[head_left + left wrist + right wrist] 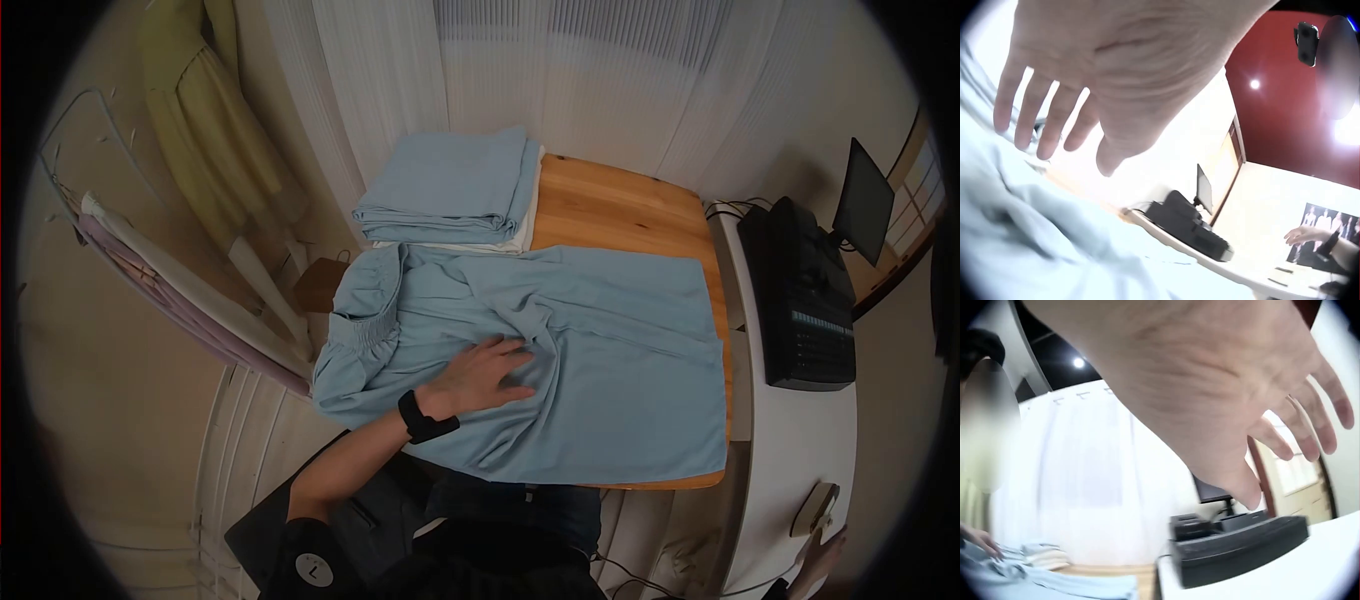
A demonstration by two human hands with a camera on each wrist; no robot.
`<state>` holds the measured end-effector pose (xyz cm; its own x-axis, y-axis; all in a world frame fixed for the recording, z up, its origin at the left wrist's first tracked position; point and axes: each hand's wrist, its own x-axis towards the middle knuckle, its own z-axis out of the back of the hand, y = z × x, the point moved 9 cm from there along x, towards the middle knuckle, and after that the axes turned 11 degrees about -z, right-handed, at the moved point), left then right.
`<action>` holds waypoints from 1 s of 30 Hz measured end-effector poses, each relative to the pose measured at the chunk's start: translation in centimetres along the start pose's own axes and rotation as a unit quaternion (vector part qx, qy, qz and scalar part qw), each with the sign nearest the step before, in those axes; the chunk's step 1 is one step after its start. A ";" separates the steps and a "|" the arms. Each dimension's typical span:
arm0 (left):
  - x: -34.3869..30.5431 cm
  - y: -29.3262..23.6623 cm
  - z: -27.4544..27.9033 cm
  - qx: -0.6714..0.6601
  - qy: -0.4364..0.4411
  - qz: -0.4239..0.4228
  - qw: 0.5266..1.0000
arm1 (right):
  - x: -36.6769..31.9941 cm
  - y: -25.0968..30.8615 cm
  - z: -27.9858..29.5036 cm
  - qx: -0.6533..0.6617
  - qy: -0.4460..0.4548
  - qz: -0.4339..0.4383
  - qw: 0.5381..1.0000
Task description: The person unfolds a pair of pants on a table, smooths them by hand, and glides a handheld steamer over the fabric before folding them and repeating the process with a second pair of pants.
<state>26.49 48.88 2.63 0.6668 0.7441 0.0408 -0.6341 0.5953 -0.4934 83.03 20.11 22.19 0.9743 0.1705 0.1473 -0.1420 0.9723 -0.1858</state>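
A light blue garment (630,390) with a gathered elastic waistband (370,338) lies spread over the wooden table, creased near its middle. My left hand (478,378) is over these creases, palm down with fingers spread, and grips nothing. In the left wrist view the same hand (1116,75) shows straight fingers close above the cloth. Off to the right, my right hand (820,562) is beside a small iron-shaped object (815,508) on the white counter. The right wrist view shows this hand (1210,394) with loose, slightly bent fingers and nothing in them.
Folded light blue cloths (450,185) are stacked at the table's back left. Bare wood (620,210) shows beside them. A black cash register (805,310) with a screen (862,200) stands on the white counter (795,440). Clothes hang on a rack (180,290) at left.
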 end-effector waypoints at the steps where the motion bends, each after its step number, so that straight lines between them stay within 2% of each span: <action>1: -0.4 0.1 3.9 -0.038 -0.040 0.045 0.997 | -1.6 2.5 1.9 0.129 -0.019 0.083 0.988; 2: -0.9 1.2 7.2 0.005 -0.090 0.072 0.993 | -2.9 4.0 3.2 0.256 -0.040 0.163 0.952; 3: -1.7 2.7 10.1 0.049 -0.140 0.097 0.984 | -2.2 7.5 1.6 0.288 -0.095 0.308 0.902; 4: -2.6 4.9 12.7 0.113 -0.189 0.146 0.965 | -2.0 10.2 -0.1 0.312 -0.149 0.445 0.826; 5: -3.6 7.2 14.7 0.174 -0.240 0.194 0.935 | -6.2 15.8 1.3 0.303 0.065 0.463 0.830; 6: -3.8 9.5 14.7 0.177 -0.242 0.184 0.936 | -11.4 20.7 3.4 0.255 0.049 0.594 0.761; 7: -5.0 12.2 15.3 0.274 -0.273 0.243 0.890 | -14.7 25.2 4.0 0.228 0.098 0.631 0.735; 8: -6.3 13.7 15.9 0.363 -0.301 0.302 0.828 | -16.9 29.7 3.4 0.220 0.098 0.684 0.689; 9: -6.6 14.4 15.9 0.363 -0.306 0.302 0.827 | -18.3 34.4 2.6 0.194 0.118 0.684 0.693; 11: -7.6 18.1 13.8 0.241 -0.213 0.392 0.862 | -19.3 44.5 -0.3 0.176 0.021 0.715 0.676; 12: -8.1 19.2 13.9 0.242 -0.217 0.397 0.858 | -19.8 48.8 -1.3 0.167 -0.037 0.722 0.671; 13: -8.3 21.3 13.2 0.202 -0.162 0.415 0.872 | -20.3 52.2 -2.4 0.171 -0.039 0.727 0.664; 14: -8.8 22.9 12.7 0.162 -0.108 0.430 0.881 | -20.3 55.7 -3.7 0.122 -0.073 0.702 0.698; 15: -9.9 23.1 14.0 0.162 -0.161 0.419 0.879 | -20.1 58.3 -3.9 0.075 -0.108 0.673 0.728; 16: -11.3 23.8 15.3 0.165 -0.164 0.428 0.874 | -20.5 59.7 -3.4 0.079 -0.107 0.680 0.721; 18: -15.0 23.7 19.6 0.118 -0.315 0.355 0.872 | -20.4 61.8 -5.6 0.016 0.021 0.674 0.738; 19: -15.9 23.4 21.7 0.017 -0.305 0.322 0.896 | -20.5 62.3 -5.4 0.010 0.028 0.680 0.733; 20: -16.7 22.2 24.2 -0.085 -0.292 0.284 0.909 | -19.7 62.5 -5.7 -0.016 0.061 0.658 0.751; 21: -18.6 21.8 26.0 -0.120 -0.300 0.327 0.888 | -18.7 62.4 -6.2 -0.040 0.093 0.632 0.768; 22: -20.4 21.7 27.5 -0.153 -0.308 0.367 0.865 | -17.8 62.2 -6.7 -0.040 0.098 0.633 0.767; 24: -24.3 21.5 30.8 -0.148 -0.351 0.363 0.850 | -16.3 61.5 -7.1 -0.026 0.048 0.675 0.736; 25: -26.8 23.4 31.9 -0.148 -0.348 0.364 0.851 | -15.5 60.5 -6.6 -0.027 0.051 0.675 0.736; 27: -30.7 26.6 33.7 -0.148 -0.378 0.319 0.857 | -13.6 56.9 -0.4 0.204 0.004 0.681 0.704; 28: -30.6 25.9 33.3 -0.152 -0.373 0.322 0.857 | -12.2 55.1 1.7 0.240 -0.033 0.666 0.706; 30: -31.8 23.5 34.2 -0.113 -0.460 0.351 0.808 | -8.7 52.6 5.6 0.286 -0.107 0.626 0.718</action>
<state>-23.00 49.56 19.49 -0.4642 0.8468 0.2597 -0.5733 -0.0638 -0.8168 66.13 70.64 16.62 -0.0199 0.9289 0.3697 -0.9908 -0.0678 0.1170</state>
